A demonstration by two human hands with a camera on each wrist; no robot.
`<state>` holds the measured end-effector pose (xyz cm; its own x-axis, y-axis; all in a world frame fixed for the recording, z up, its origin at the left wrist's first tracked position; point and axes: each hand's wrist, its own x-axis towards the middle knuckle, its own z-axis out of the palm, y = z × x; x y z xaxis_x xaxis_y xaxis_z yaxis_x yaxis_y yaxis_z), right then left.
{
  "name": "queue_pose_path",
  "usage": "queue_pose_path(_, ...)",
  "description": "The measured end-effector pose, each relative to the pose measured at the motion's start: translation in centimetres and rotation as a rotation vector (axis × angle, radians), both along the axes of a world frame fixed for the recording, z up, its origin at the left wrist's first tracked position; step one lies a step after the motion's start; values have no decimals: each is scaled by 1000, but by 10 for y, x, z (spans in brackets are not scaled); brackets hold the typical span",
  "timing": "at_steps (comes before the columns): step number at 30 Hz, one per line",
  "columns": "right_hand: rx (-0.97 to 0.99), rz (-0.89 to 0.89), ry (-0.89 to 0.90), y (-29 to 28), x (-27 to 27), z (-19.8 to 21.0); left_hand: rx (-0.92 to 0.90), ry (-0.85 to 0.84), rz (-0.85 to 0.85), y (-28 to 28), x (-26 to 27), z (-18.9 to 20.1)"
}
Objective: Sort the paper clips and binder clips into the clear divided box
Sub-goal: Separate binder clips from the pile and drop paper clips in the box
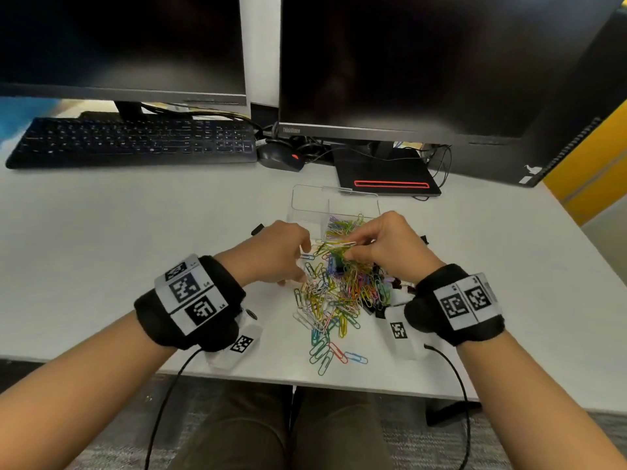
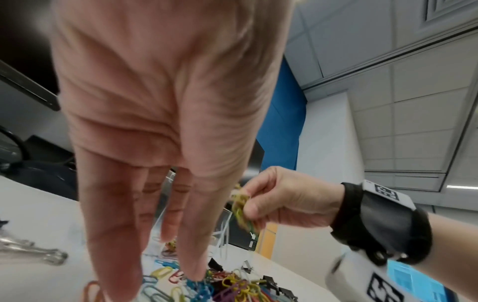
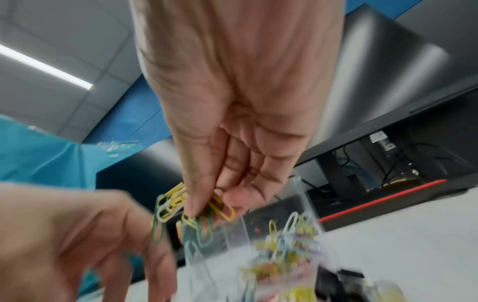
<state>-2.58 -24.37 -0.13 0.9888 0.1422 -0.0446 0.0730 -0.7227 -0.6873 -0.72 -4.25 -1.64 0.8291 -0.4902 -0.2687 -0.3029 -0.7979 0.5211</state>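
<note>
A heap of coloured paper clips (image 1: 336, 293) lies on the white desk, with black binder clips (image 1: 395, 283) at its right side. Behind it stands the clear divided box (image 1: 307, 201); its right compartment (image 1: 342, 225) holds paper clips, the left looks bare. My right hand (image 1: 359, 247) pinches a bunch of yellow and green paper clips (image 3: 181, 206) just above the heap, near the box. My left hand (image 1: 298, 266) reaches down with straight fingers (image 2: 191, 255), their tips touching the heap's left edge and holding nothing.
A black keyboard (image 1: 132, 140), a mouse (image 1: 281, 157) and two dark monitors stand behind the box. A monitor base (image 1: 386, 178) with a red stripe sits just beyond it. Single binder clips (image 1: 258, 229) lie beside the box. The desk's front edge (image 1: 339, 385) is close below the heap.
</note>
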Motion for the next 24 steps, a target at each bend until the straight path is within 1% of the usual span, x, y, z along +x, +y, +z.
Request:
queue_pose_path(2,62,-66,-39,-7,4,8,36,-25,-44,1,1,0)
queue_pose_path(4,113,-109,-107,-12,12,17,122,-49,-135,-1,0,-2)
queue_pose_path(8,157,-150,-275,-14,33,33,167,-9,-261,-13,-7,-8)
queue_pose_path(9,118,-152,-307,-13,38,33,173,-14,-289,-15,-8,-8)
queue_pose_path(10,40,-151,-334,-13,42,33,180,-19,-316,-18,-8,-8)
queue_pose_path(12,-207,-117,-373,-11,49,30,181,-19,-348,-20,-7,-8)
queue_pose_path(14,-447,-77,-352,-10,53,26,175,-14,-357,-20,-6,-8)
queue_pose_path(15,-507,-69,-327,-8,55,24,171,-14,-358,-19,-5,-8)
queue_pose_path(16,-521,-65,-312,-7,55,21,167,-15,-356,-18,-4,-9)
queue_pose_path(18,-481,-51,-317,-5,56,17,160,-19,-352,-16,-4,-8)
queue_pose_path(19,-434,-51,-325,-5,56,15,159,-24,-349,-15,-4,-7)
queue_pose_path(22,-213,-77,-356,-5,51,15,145,-48,-324,-12,-3,-7)
queue_pose_path(24,-159,-60,-381,-3,45,14,128,-55,-291,-11,-2,-8)
